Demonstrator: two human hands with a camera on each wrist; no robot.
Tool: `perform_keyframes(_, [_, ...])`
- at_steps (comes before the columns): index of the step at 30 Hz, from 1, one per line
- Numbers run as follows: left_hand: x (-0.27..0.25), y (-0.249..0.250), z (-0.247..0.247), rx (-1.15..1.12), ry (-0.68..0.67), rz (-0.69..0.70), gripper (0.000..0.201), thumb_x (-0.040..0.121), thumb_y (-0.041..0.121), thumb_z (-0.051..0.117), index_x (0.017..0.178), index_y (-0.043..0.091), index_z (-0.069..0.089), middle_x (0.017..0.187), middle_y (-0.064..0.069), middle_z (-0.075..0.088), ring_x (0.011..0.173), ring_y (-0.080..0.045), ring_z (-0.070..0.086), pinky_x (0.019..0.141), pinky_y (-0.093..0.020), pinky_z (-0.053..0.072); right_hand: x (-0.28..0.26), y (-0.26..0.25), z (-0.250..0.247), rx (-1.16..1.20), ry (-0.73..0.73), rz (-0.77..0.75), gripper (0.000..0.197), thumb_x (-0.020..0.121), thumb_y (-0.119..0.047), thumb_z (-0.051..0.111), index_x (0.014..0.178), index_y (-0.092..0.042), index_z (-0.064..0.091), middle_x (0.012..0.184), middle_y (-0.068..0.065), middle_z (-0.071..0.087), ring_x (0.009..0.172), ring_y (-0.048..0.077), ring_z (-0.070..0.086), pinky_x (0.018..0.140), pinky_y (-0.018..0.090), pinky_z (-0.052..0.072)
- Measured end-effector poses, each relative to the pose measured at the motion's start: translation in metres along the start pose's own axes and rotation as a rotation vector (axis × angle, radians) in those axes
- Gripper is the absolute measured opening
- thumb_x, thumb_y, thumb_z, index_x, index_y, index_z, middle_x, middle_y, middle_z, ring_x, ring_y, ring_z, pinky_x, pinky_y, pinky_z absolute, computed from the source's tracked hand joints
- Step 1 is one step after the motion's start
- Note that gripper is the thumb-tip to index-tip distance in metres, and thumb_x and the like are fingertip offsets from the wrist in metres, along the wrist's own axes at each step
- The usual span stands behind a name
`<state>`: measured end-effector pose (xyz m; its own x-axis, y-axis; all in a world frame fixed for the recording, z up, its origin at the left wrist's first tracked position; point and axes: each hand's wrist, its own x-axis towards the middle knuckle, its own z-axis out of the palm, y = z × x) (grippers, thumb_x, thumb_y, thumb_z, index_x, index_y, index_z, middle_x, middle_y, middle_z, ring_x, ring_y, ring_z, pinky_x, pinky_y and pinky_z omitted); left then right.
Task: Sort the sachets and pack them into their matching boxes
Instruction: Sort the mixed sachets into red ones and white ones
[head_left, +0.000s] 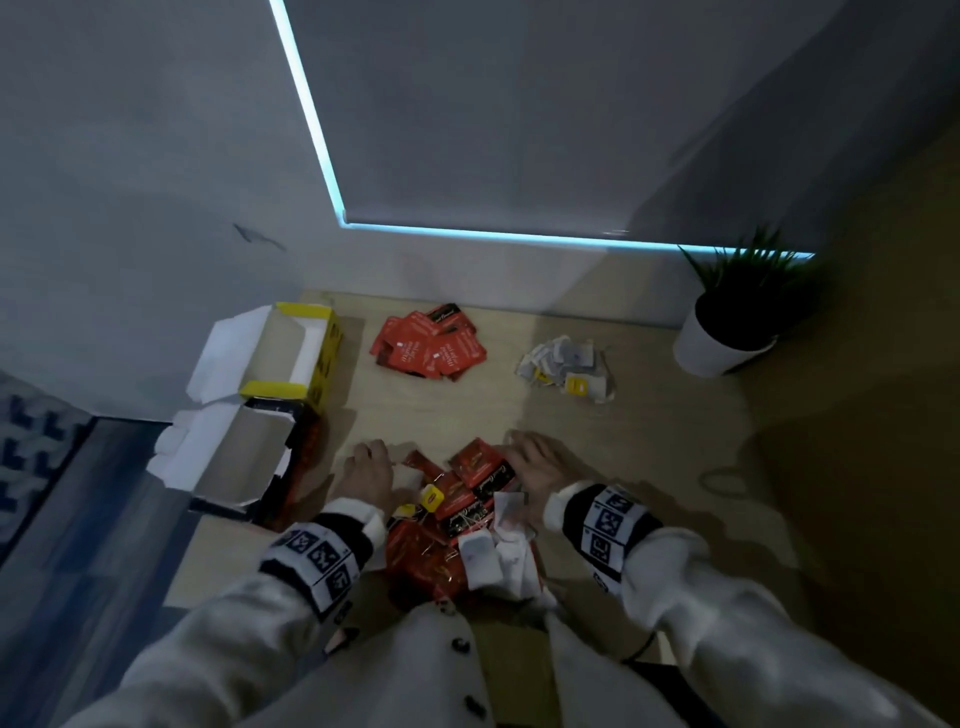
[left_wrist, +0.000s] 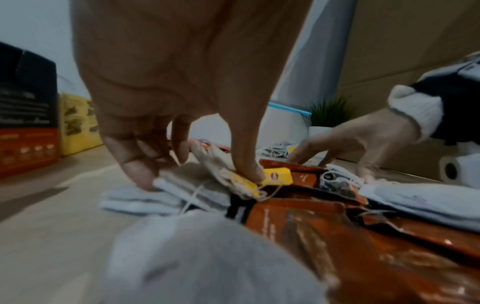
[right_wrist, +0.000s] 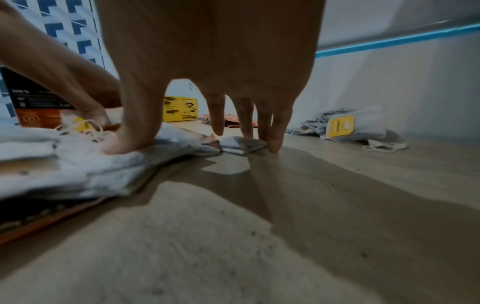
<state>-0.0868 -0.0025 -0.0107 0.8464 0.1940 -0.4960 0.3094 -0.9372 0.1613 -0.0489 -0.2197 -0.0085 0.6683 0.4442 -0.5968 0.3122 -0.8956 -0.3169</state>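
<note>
A mixed pile (head_left: 467, 514) of red sachets and white tea bags with yellow tags lies on the wooden table just in front of me. My left hand (head_left: 370, 460) is at its left edge. In the left wrist view, the left hand (left_wrist: 197, 174) pinches a white tea bag (left_wrist: 207, 160), with the thumb on its yellow tag (left_wrist: 276, 176). My right hand (head_left: 530, 460) is at the pile's right edge. Its thumb presses a white tea bag (right_wrist: 155, 152) and its straight fingers (right_wrist: 275, 135) touch the table. The yellow box (head_left: 311, 338) and the black-and-red box (head_left: 260, 467) stand open at the left.
A sorted heap of red sachets (head_left: 428, 345) lies at the back centre, with a heap of white tea bags (head_left: 569, 369) to its right. A potted plant (head_left: 727, 332) stands in the back right corner. Walls close off the back and left. A cable loop (head_left: 722, 480) lies at the right.
</note>
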Motion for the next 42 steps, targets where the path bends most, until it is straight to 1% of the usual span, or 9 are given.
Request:
perform_keyframes(6, [0.003,-0.008,-0.009,-0.2,0.024,0.118,0.04,0.083,0.016,0.066,0.111,0.002,0.04,0.118,-0.021,0.056,0.109,-0.035,0.055,0.082,-0.036,0.042,-0.001,0.014,0.003,0.065,0.213,0.03,0.029,0.087,-0.017,0.052,0.115,-0.01,0.049,0.132,0.013,0.038,0.123,0.026,0.036,0.097,0.032,0.031])
perform_keyframes(15, [0.023,-0.012,-0.047,-0.211,0.044,0.193,0.022,0.087,0.017,0.061,0.104,0.003,0.063,0.099,-0.012,0.064,0.095,-0.027,0.06,0.079,-0.032,0.045,-0.009,0.043,-0.004,0.242,0.223,0.03,0.007,0.083,-0.012,0.061,0.089,-0.009,0.058,0.097,0.014,0.057,0.094,0.021,0.054,0.072,0.027,0.033])
perform_keyframes(18, [0.03,0.0,-0.064,-0.521,-0.033,0.193,0.008,0.083,0.008,0.065,0.091,0.006,0.062,0.084,-0.012,0.057,0.07,-0.022,0.053,0.06,-0.022,0.046,-0.012,0.06,-0.014,0.517,0.32,0.126,0.024,0.082,-0.002,0.063,0.068,-0.012,0.047,0.074,0.008,0.06,0.083,0.017,0.055,0.06,0.01,0.038])
perform_keyframes(23, [0.052,0.073,-0.097,-0.879,-0.136,0.234,0.023,0.088,-0.002,0.054,0.073,0.014,0.047,0.065,-0.003,0.041,0.049,-0.007,0.05,0.035,-0.009,0.041,0.0,0.093,-0.059,0.704,0.51,0.25,0.016,0.082,0.003,0.062,0.096,0.007,0.055,0.085,0.026,0.065,0.057,0.006,0.063,0.045,0.009,0.041])
perform_keyframes(26, [0.074,0.127,-0.096,-0.932,-0.146,0.238,0.011,0.089,0.0,0.053,0.084,0.009,0.051,0.063,-0.006,0.043,0.05,-0.017,0.044,0.028,-0.012,0.037,0.001,0.095,-0.092,0.739,0.673,0.265,0.008,0.082,0.001,0.062,0.085,0.006,0.056,0.08,0.012,0.054,0.074,0.013,0.052,0.042,0.003,0.035])
perform_keyframes(30, [0.102,0.171,-0.074,-0.947,-0.243,0.188,0.008,0.089,0.001,0.054,0.096,0.002,0.056,0.07,-0.012,0.05,0.044,-0.015,0.055,0.042,-0.024,0.048,0.01,0.093,-0.114,0.805,0.826,0.23,0.015,0.085,-0.008,0.061,0.075,0.003,0.061,0.085,0.012,0.062,0.089,0.016,0.053,0.045,0.0,0.034])
perform_keyframes(35, [0.108,0.159,-0.068,-0.413,-0.015,0.178,0.058,0.088,0.017,0.058,0.139,0.005,0.033,0.141,-0.016,0.041,0.128,-0.029,0.044,0.105,-0.034,0.036,0.021,0.084,-0.116,0.651,0.753,0.241,0.027,0.086,-0.004,0.056,0.113,0.003,0.058,0.115,0.02,0.063,0.11,0.03,0.057,0.069,0.002,0.041])
perform_keyframes(37, [0.108,0.128,-0.076,-0.331,0.051,0.199,0.058,0.087,0.025,0.059,0.137,0.006,0.037,0.141,-0.016,0.043,0.127,-0.029,0.046,0.106,-0.035,0.038,0.022,0.083,-0.111,0.577,0.633,0.267,0.034,0.086,-0.004,0.055,0.121,-0.004,0.055,0.121,0.018,0.06,0.114,0.032,0.055,0.091,0.024,0.044])
perform_keyframes(42, [0.094,0.022,-0.078,-0.41,-0.002,0.196,0.033,0.088,-0.002,0.054,0.121,-0.003,0.053,0.117,-0.025,0.059,0.107,-0.039,0.055,0.091,-0.034,0.044,0.015,0.07,-0.096,0.352,0.587,0.12,0.025,0.086,-0.002,0.052,0.11,0.001,0.06,0.119,0.022,0.06,0.109,0.035,0.057,0.087,0.034,0.042])
